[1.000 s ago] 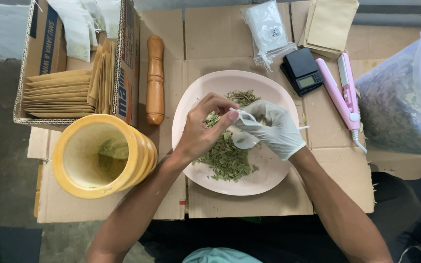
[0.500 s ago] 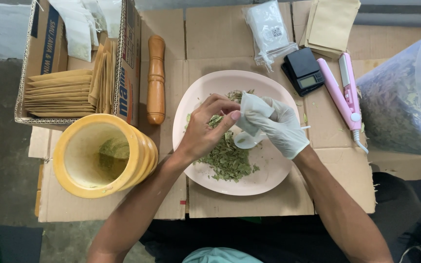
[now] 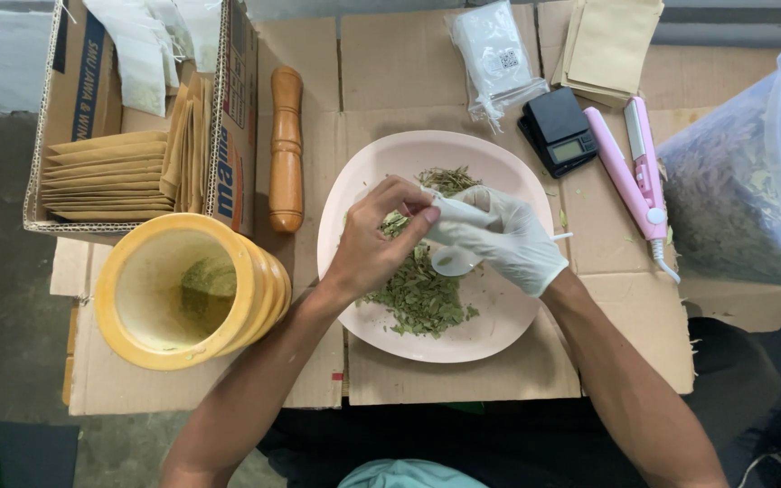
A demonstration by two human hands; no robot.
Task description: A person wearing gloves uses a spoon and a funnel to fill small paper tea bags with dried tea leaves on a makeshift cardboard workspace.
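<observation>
Flattened cardboard [image 3: 463, 370] spread over a grey floor, pink plate [image 3: 499, 334] of crushed green leaves [image 3: 422, 298] at its centre, yellow mortar [image 3: 183, 289] near the left edge. Over the plate, bare left hand [image 3: 377, 244] and gloved right hand [image 3: 512, 239] pinching 1 small white sachet [image 3: 452, 217], right also gripping a white spoon [image 3: 456, 262]. Filling step by the look of it; calling next for a held-open mouth and a level spoonful.

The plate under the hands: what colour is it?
Pale pink plate, seen best in the head view, holding dried green leaves.

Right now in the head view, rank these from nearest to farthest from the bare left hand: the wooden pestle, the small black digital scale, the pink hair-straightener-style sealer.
Measured from the bare left hand:
1. Wooden pestle, lying to its upper left on the cardboard.
2. Small black digital scale, to the upper right beyond the plate.
3. Pink hair-straightener-style sealer, farther right, past the scale.
</observation>
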